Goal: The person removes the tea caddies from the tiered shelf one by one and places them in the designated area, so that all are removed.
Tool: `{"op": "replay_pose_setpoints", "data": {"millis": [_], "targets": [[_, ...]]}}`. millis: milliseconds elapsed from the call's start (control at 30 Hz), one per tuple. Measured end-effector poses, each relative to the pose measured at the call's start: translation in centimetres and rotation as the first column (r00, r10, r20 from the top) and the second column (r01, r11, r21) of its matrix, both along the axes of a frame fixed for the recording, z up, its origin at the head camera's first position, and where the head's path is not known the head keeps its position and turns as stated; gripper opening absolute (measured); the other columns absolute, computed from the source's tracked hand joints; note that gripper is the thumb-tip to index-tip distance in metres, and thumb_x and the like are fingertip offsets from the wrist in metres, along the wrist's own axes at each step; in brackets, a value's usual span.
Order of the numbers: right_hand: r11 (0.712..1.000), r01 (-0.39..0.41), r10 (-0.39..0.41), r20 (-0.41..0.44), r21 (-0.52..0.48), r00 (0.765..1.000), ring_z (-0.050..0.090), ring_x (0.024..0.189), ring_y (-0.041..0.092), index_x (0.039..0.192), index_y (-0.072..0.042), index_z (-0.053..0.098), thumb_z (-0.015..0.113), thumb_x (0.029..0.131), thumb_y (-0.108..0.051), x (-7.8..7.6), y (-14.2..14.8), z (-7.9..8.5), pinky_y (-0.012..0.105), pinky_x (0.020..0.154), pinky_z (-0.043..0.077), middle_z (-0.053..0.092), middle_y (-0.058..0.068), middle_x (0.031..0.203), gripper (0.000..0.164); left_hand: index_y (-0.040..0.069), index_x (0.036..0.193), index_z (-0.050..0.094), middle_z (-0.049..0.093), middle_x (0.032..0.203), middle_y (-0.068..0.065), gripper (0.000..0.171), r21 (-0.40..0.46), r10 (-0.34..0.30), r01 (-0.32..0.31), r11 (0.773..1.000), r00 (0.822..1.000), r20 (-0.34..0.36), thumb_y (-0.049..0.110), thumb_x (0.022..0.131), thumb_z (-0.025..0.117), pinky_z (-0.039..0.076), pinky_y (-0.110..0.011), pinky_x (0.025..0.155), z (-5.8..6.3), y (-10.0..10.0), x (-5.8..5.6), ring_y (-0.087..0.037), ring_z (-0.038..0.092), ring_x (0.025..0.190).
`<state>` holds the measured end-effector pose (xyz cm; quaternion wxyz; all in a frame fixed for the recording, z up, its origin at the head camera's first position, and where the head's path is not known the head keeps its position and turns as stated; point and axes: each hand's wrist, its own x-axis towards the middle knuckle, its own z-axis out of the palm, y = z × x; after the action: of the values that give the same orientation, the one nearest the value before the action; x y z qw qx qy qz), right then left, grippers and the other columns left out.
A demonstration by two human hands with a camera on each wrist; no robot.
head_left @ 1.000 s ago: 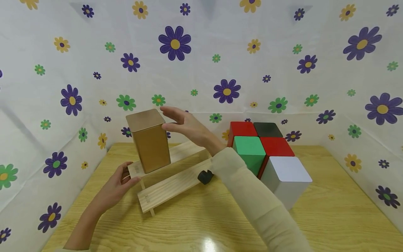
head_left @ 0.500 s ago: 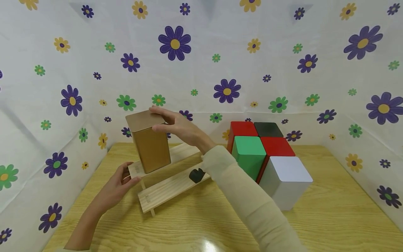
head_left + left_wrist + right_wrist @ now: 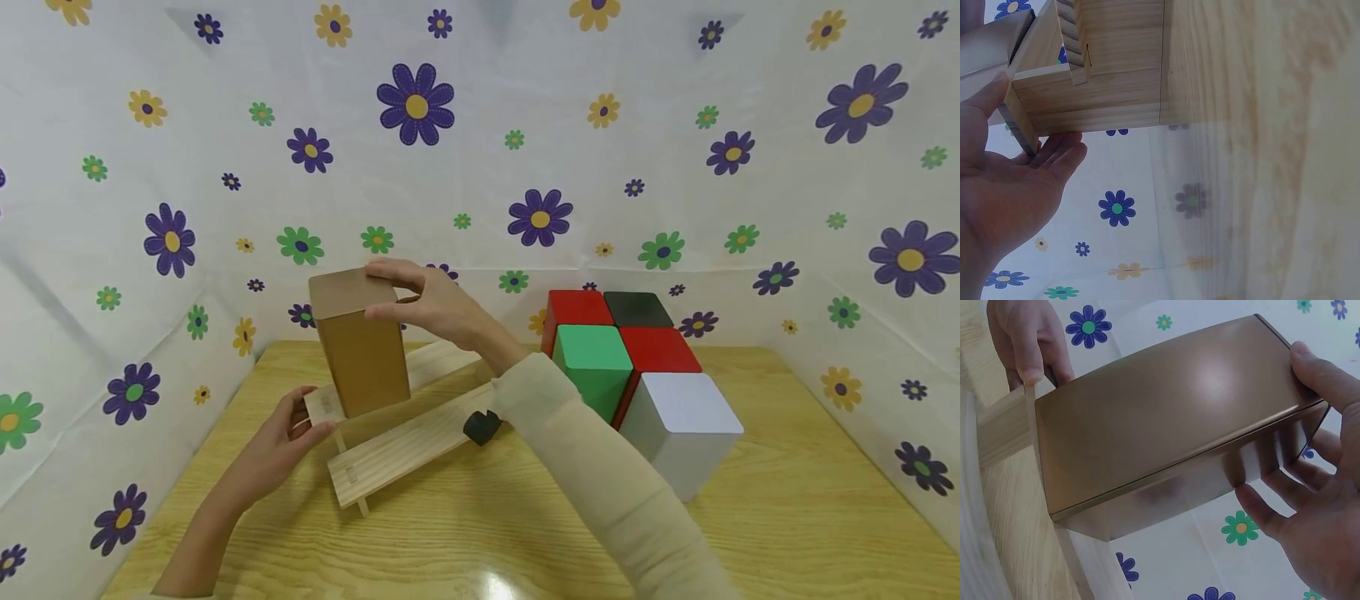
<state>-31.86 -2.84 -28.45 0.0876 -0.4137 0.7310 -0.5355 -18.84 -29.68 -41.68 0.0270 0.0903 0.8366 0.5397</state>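
A tall brown metallic box (image 3: 363, 358), likely a tin with a lid, stands slightly tilted on the upper step of a two-step wooden rack (image 3: 412, 442). My right hand (image 3: 431, 304) grips it near the top. In the right wrist view the thumb lies on one face of the box (image 3: 1166, 419), and the fingers reach along the neighbouring side. My left hand (image 3: 277, 442) holds the left end of the rack's upper step. From the left wrist, the thumb shows above that board (image 3: 1019, 119) and the fingers (image 3: 1066, 156) below it.
On the right stand several upright boxes: a white one (image 3: 690, 408) in front, a green one (image 3: 594, 350), red ones (image 3: 660, 350) and a black one (image 3: 639, 309). A small black object (image 3: 482, 427) hangs under the right wrist. Flowered sheeting (image 3: 480, 167) surrounds the wooden table (image 3: 450, 533).
My right hand has come left onto the box's top from beside it. The box has since shifted slightly right and towards me. My left hand stays on the rack.
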Motion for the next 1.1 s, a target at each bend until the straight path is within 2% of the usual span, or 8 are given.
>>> {"op": "replay_pose_setpoints", "data": {"millis": [133,467,667,867,1100], "targets": [[1.0,0.021,-0.021,-0.001,-0.015,1.0,0.045,0.141,0.012,0.153,-0.015,0.052,0.077,0.095,-0.024,0.7,0.9,0.0,0.029,0.108,0.047,0.042,-0.006,0.16,0.064,-0.006,0.157,0.012,0.033,0.151,-0.03,0.073,0.04,-0.017,0.017,0.999,1.0,-0.001,0.025,0.109,0.058,0.049,-0.02,0.098,-0.1,0.0,-0.1,-0.049,0.037,0.143],[0.997,0.067,-0.069,-0.039,-0.047,0.997,0.05,0.135,0.008,0.15,-0.014,0.056,0.078,0.095,-0.021,2.3,4.0,-0.2,0.032,0.108,0.047,0.053,-0.008,0.149,0.06,-0.007,0.158,0.01,0.032,0.152,-0.031,0.075,0.022,-0.02,0.02,1.0,1.0,-0.017,0.024,0.109,0.057,0.048,-0.017,0.097,-0.3,-0.1,-0.2,-0.051,0.035,0.143],[0.994,0.089,-0.09,-0.009,-0.064,0.996,0.049,0.136,0.01,0.149,-0.015,0.057,0.078,0.094,-0.019,3.4,6.1,-0.3,0.033,0.109,0.046,0.051,-0.007,0.151,0.059,-0.006,0.158,0.01,0.032,0.152,-0.031,0.075,0.011,-0.019,0.02,1.0,1.0,-0.01,0.024,0.109,0.057,0.048,-0.019,0.099,-0.3,-0.1,-0.2,-0.051,0.034,0.144],[0.99,0.122,-0.123,-0.016,-0.066,0.992,0.049,0.136,0.014,0.148,-0.018,0.058,0.078,0.093,-0.022,4.6,8.0,-0.4,0.036,0.11,0.046,0.048,-0.008,0.152,0.059,-0.006,0.158,0.011,0.032,0.152,-0.032,0.074,0.022,-0.018,0.019,1.0,1.0,-0.016,0.024,0.109,0.057,0.048,-0.017,0.098,-0.3,-0.1,-0.2,-0.051,0.035,0.143],[0.986,0.156,-0.157,-0.011,-0.06,0.988,0.051,0.135,0.018,0.149,-0.016,0.058,0.078,0.093,-0.02,6.0,10.0,-0.8,0.041,0.111,0.046,0.047,-0.005,0.154,0.06,-0.007,0.157,0.013,0.032,0.151,-0.032,0.071,0.045,-0.025,0.026,0.999,0.999,-0.02,0.022,0.109,0.057,0.048,-0.015,0.097,-0.4,0.1,-0.1,-0.051,0.035,0.143]]}}
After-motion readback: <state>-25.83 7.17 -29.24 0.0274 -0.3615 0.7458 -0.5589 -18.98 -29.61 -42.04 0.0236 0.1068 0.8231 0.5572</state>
